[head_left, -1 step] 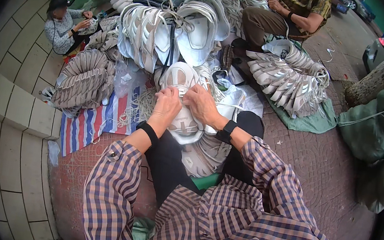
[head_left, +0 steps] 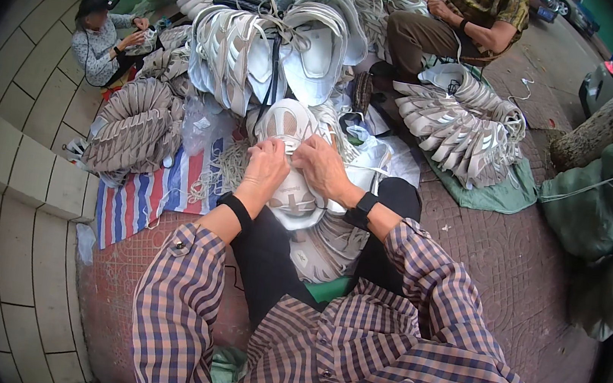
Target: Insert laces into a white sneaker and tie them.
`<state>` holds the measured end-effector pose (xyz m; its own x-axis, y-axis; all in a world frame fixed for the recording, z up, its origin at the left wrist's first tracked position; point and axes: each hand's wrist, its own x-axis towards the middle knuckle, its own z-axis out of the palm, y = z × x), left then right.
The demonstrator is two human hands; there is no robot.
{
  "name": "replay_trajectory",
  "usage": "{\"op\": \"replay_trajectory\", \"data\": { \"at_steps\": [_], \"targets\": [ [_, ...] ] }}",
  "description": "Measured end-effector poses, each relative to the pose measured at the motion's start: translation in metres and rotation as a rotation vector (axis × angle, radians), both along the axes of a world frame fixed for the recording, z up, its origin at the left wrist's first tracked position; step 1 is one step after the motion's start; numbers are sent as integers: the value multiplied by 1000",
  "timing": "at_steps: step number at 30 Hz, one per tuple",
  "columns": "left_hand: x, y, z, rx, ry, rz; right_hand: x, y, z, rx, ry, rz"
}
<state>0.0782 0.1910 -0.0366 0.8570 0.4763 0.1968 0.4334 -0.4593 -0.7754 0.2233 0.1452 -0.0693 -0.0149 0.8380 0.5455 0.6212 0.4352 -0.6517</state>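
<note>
A beige and white shoe upper (head_left: pixel 294 196) lies over my lap, its toe (head_left: pixel 288 120) pointing away from me. At its middle, my left hand (head_left: pixel 268 164) pinches the upper near the lacing area. Close beside it, my right hand (head_left: pixel 322 167) has bent fingers pressed together over the same area; what sits between these fingertips is hidden. A pale lace-like strip (head_left: pixel 381 172) trails off to the right of my right hand. More nested uppers (head_left: pixel 326 249) rest between my knees, below the worked one.
Ahead rises a large tied bundle of uppers (head_left: pixel 238 61). Other bundles lie left (head_left: pixel 134 128) and right (head_left: pixel 460 126), with loose laces (head_left: pixel 229 170) by a striped sheet (head_left: pixel 125 207). Co-workers sit left (head_left: pixel 99 43) and right (head_left: pixel 488 22). Green sacks (head_left: pixel 603 205) stand near a tree trunk (head_left: pixel 605 125).
</note>
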Motion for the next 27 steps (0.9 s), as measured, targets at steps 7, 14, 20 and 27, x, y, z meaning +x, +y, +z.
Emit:
{"op": "replay_trajectory", "data": {
  "at_steps": [7, 14, 20, 27],
  "targets": [
    [-11, 6, 18, -197, 33, -180, -4, -4, -1, -18, 28, -1],
    [-25, -1, 51, -275, -109, -393, 2, 4, 14, -55, 136, -36],
    [-12, -25, 159, -647, -1112, -524, 16, 15, 114, 346, 146, 55],
    [1, -79, 181, -1452, -1272, -254, -8, -32, 198, 568, 455, 444]
  ]
}}
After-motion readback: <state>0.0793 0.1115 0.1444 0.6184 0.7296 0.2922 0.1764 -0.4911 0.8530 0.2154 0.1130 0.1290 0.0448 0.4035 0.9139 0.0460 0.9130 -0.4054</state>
